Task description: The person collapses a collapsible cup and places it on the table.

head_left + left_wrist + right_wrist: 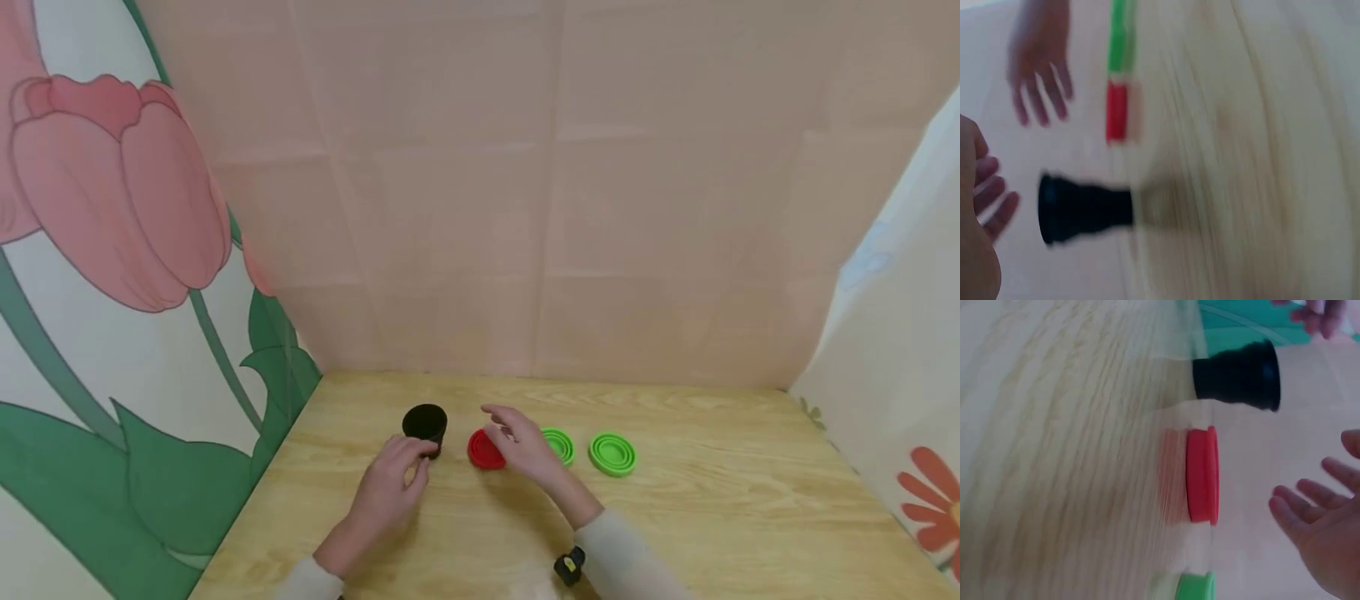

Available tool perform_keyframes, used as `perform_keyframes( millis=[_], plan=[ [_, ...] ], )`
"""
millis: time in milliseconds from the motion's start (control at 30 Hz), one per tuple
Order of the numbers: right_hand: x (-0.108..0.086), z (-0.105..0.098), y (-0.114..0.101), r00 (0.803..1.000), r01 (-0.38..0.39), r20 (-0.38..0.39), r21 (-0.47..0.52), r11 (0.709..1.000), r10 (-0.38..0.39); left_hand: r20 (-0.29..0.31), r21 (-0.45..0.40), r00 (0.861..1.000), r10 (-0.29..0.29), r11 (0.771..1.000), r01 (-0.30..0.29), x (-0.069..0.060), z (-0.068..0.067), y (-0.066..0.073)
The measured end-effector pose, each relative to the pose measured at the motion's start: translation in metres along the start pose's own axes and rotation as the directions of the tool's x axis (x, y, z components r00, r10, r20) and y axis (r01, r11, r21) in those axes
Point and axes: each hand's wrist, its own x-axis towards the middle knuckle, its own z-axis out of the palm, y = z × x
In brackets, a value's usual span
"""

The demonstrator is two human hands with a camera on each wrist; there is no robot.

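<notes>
A black collapsible cup (pixel 424 421), drawn out to full height, stands upright on the table. Close by its near side is my left hand (pixel 390 479); the left wrist view shows a gap between the relaxed fingers and the cup (pixel 1085 209). To the right lies a red collapsible cup (pixel 1202 475), pressed flat. My right hand (pixel 525 446) hovers above it, fingers loosely bent and holding nothing, and hides part of it in the head view. Two flat green collapsible cups, one partly behind the right hand (pixel 559 443) and one farther right (pixel 612 455), complete the row.
The wooden table (pixel 712 492) meets a pink cloth wall (pixel 547 208) at the back. Flower-printed panels rise at the left and right. A small black device (pixel 570 567) sits at the right wrist.
</notes>
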Motion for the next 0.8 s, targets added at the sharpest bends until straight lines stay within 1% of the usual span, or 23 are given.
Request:
perform_keyframes(
  millis=[33, 67, 100, 133, 167, 233, 267, 300, 367, 400, 433, 533, 633, 700, 733, 800],
  plan=[
    [0.007, 0.013, 0.007, 1.000, 0.000, -0.019, -0.078, 0.997, -0.001, -0.012, 0.057, 0.999, 0.036, 0.998, -0.035, 0.000, -0.002, -0.006],
    [0.013, 0.025, 0.017, 0.999, 0.021, -0.042, -0.158, 0.987, -0.028, -0.007, 0.103, 0.999, 0.050, 0.993, -0.049, 0.000, -0.004, -0.011],
    [0.018, 0.033, 0.025, 0.997, 0.047, -0.049, -0.239, 0.970, -0.060, 0.017, 0.144, 0.999, 0.039, 0.989, -0.041, 0.000, -0.005, -0.017],
    [0.021, 0.036, 0.032, 0.995, 0.087, -0.014, -0.300, 0.950, -0.095, 0.050, 0.172, 0.999, 0.019, 0.985, -0.028, 0.000, -0.006, -0.022],
    [0.024, 0.038, 0.037, 0.991, 0.133, 0.021, -0.353, 0.926, -0.135, 0.087, 0.193, 0.996, -0.014, 0.981, -0.003, 0.000, -0.006, -0.027],
    [0.028, 0.041, 0.044, 0.974, 0.226, 0.101, -0.432, 0.873, -0.202, 0.164, 0.226, 0.982, -0.090, 0.973, 0.051, -0.001, -0.005, -0.034],
    [0.030, 0.043, 0.045, 0.963, 0.270, 0.129, -0.471, 0.840, -0.237, 0.198, 0.238, 0.973, -0.122, 0.969, 0.073, -0.002, -0.004, -0.037],
    [0.032, 0.046, 0.044, 0.958, 0.285, 0.147, -0.499, 0.819, -0.245, 0.223, 0.244, 0.964, -0.145, 0.966, 0.089, -0.003, -0.004, -0.040],
    [0.035, 0.048, 0.043, 0.948, 0.319, 0.178, -0.540, 0.779, -0.265, 0.263, 0.245, 0.950, -0.169, 0.964, 0.104, -0.002, -0.002, -0.045],
    [0.036, 0.050, 0.041, 0.944, 0.329, 0.190, -0.554, 0.764, -0.269, 0.272, 0.251, 0.947, -0.172, 0.963, 0.103, -0.001, -0.001, -0.047],
    [0.037, 0.052, 0.040, 0.942, 0.336, 0.203, -0.565, 0.753, -0.268, 0.273, 0.253, 0.947, -0.172, 0.962, 0.102, 0.000, 0.000, -0.049],
    [0.041, 0.056, 0.033, 0.940, 0.341, 0.235, -0.576, 0.743, -0.249, 0.268, 0.281, 0.947, -0.179, 0.954, 0.101, 0.003, 0.001, -0.055],
    [0.044, 0.062, 0.030, 0.941, 0.331, 0.257, -0.575, 0.748, -0.220, 0.272, 0.281, 0.946, -0.176, 0.955, 0.096, 0.005, 0.002, -0.059],
    [0.045, 0.066, 0.028, 0.945, 0.318, 0.255, -0.576, 0.753, -0.204, 0.285, 0.270, 0.944, -0.168, 0.959, 0.089, 0.006, 0.002, -0.060],
    [0.045, 0.068, 0.028, 0.948, 0.310, 0.244, -0.570, 0.761, -0.203, 0.285, 0.258, 0.944, -0.166, 0.962, 0.092, 0.007, 0.002, -0.060],
    [0.047, 0.072, 0.029, 0.955, 0.293, 0.211, -0.555, 0.779, -0.208, 0.268, 0.228, 0.949, -0.165, 0.968, 0.104, 0.009, 0.002, -0.060]
  ],
)
